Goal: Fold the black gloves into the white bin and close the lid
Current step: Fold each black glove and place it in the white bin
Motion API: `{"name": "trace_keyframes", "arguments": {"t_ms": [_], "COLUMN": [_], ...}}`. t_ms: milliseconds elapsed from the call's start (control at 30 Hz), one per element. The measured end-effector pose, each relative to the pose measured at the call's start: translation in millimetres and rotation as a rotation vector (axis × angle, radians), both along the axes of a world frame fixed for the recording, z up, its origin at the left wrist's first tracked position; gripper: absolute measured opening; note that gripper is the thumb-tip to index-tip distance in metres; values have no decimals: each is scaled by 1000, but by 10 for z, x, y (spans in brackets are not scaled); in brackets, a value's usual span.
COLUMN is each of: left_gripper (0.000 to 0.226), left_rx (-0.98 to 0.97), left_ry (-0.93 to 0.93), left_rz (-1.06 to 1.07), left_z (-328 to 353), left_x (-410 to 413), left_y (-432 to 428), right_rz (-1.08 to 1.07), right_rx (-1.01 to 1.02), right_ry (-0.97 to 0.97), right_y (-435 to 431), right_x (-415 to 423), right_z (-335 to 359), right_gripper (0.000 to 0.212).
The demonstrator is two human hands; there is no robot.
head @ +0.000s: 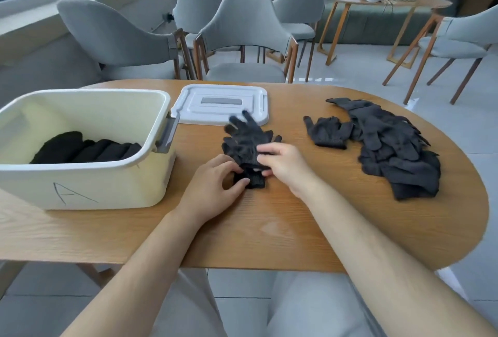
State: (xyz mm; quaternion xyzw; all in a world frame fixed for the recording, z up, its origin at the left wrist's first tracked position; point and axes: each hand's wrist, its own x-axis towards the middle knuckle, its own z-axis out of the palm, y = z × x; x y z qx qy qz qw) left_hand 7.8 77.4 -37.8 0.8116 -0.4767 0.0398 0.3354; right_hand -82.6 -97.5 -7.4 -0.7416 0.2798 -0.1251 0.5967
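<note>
A pair of black gloves [244, 140] lies stacked on the wooden table [283, 223], fingers pointing away from me. My left hand [215, 188] pinches the cuff end from the left. My right hand [283, 162] pinches the same cuff from the right, fingertips on the fabric. The white bin [80, 175], marked with an "A", stands open at the left and holds several folded black gloves [86, 148]. Its white lid [221, 103] lies flat on the table behind the gloves I hold.
A loose pile of black gloves [390, 145] spreads over the right side of the table. Grey chairs [242, 40] stand behind the table's far edge. A round side table [388, 2] with a white container stands at the back right.
</note>
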Motion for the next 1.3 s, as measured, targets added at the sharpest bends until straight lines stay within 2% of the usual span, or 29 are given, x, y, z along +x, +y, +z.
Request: {"name": "trace_keyframes", "arguments": {"t_ms": [133, 200, 267, 333, 500, 633, 900, 1133, 1300], "left_gripper": [23, 34, 40, 42, 41, 42, 39, 19, 8], "left_rx": [-15, 2, -12, -29, -55, -26, -17, -2, -1], "left_ry": [101, 168, 197, 186, 127, 111, 112, 77, 36], "left_rz": [46, 94, 118, 111, 55, 18, -8, -14, -52], "left_z": [21, 43, 50, 42, 28, 17, -9, -24, -6], "left_x": [-5, -22, -34, -41, -38, -34, -3, 6, 23], "left_y": [15, 16, 15, 19, 23, 67, 93, 78, 62], "right_rz": [49, 87, 115, 135, 158, 151, 228, 191, 111], "right_rx": [-9, -54, -6, 58, 68, 68, 64, -115, -502], "right_ry": [3, 35, 18, -6, -10, -16, 25, 65, 119], "right_y": [-8, 15, 34, 51, 53, 43, 57, 89, -75], "right_x": [-113, -150, -162, -170, -186, -183, -241, -269, -64], "right_z": [-19, 14, 22, 23, 8, -7, -36, -16, -9], "right_gripper": [38, 43, 48, 51, 50, 39, 45, 49, 36]}}
